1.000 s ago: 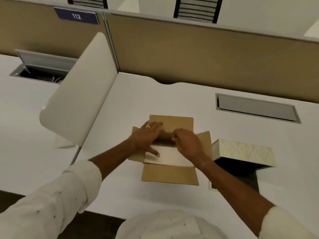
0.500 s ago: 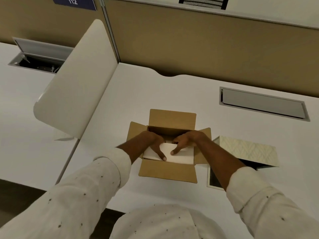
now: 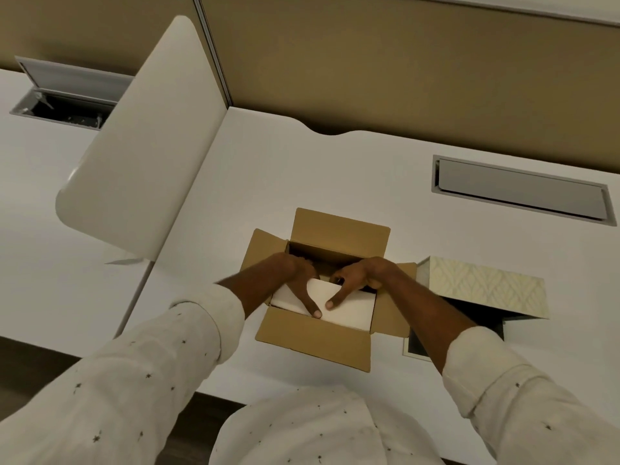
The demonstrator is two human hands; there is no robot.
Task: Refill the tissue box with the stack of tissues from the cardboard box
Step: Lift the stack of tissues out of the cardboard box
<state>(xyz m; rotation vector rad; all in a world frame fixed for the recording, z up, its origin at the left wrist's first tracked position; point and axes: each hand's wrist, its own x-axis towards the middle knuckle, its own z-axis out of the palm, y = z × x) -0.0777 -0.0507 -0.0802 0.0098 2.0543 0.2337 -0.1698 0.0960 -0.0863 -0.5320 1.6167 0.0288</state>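
A brown cardboard box (image 3: pixel 312 340) stands open on the white desk with its flaps spread. Inside it lies a white stack of tissues (image 3: pixel 352 310). Both hands are down in the box. My left hand (image 3: pixel 298 280) has its fingers behind the stack's far side and its thumb pressed on the near top. My right hand (image 3: pixel 355 280) mirrors it, fingers curled at the far edge, thumb on top. To the right, the cream patterned tissue box (image 3: pixel 483 283) stands tipped up, with its dark open inside (image 3: pixel 469 313) facing me.
A white divider panel (image 3: pixel 144 142) slants over the desk's left side. A closed grey cable hatch (image 3: pixel 520 191) sits at the back right, and an open one (image 3: pixel 63 95) at the far left. A tan partition wall (image 3: pixel 402 78) runs along the back.
Both hands have sunk from the flaps into the box and closed around the tissue stack. The view has tilted down and drawn closer.
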